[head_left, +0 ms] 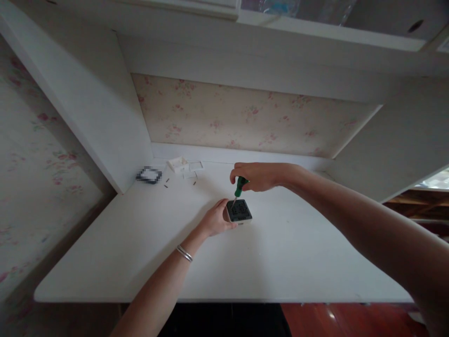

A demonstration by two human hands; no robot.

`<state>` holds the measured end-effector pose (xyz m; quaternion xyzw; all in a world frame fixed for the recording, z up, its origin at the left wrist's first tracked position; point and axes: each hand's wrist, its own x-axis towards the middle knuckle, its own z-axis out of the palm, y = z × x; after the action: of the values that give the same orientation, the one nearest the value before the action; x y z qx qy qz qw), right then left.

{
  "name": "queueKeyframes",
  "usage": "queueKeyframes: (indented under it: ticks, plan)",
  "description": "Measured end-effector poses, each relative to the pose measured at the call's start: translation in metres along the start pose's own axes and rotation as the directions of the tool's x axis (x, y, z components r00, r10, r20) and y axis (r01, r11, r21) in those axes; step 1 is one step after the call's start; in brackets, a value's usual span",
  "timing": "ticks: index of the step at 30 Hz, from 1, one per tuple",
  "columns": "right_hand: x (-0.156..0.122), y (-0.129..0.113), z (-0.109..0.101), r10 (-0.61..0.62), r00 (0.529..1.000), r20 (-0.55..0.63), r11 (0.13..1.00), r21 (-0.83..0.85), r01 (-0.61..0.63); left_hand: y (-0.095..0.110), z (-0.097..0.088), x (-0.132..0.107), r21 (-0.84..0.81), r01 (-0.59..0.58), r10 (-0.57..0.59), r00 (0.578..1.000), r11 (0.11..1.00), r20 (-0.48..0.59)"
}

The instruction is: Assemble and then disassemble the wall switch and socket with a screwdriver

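My right hand is wrapped round the green handle of a screwdriver, which tilts with its shaft pointing down. The tip meets the dark top face of a small square device with a pale body, near that face's left side. My left hand grips the device from its left, fingers at the far edge and thumb at the near edge. A silver bracelet circles my left wrist. A small dark piece lies by the device's near edge.
Towards the back left of the white table are an open white box, thin white frames, several small dark screw-like pieces and a blurred-out dark object. Cabinet panels rise on both sides, with a shelf overhead.
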<state>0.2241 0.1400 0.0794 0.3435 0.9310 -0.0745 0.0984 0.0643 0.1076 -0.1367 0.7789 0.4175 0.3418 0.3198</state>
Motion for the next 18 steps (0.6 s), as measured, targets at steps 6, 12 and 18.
queueKeyframes:
  ticks: [6,12,18]
  plan:
    - [0.009,-0.010,0.005,0.244,0.965,-0.095,0.961,-0.109,-0.254,0.007,-0.001,-0.001,-0.035,0.012,-0.012,1.000,0.999,-0.003]
    - [0.009,-0.007,0.005,0.028,0.994,-0.110,1.000,0.013,-0.027,0.003,-0.001,-0.001,-0.040,0.038,-0.038,0.999,0.998,0.012]
    - [0.014,-0.015,0.005,0.197,0.973,-0.117,0.976,-0.068,-0.206,0.005,-0.002,-0.001,-0.044,0.049,-0.048,0.999,0.998,0.016]
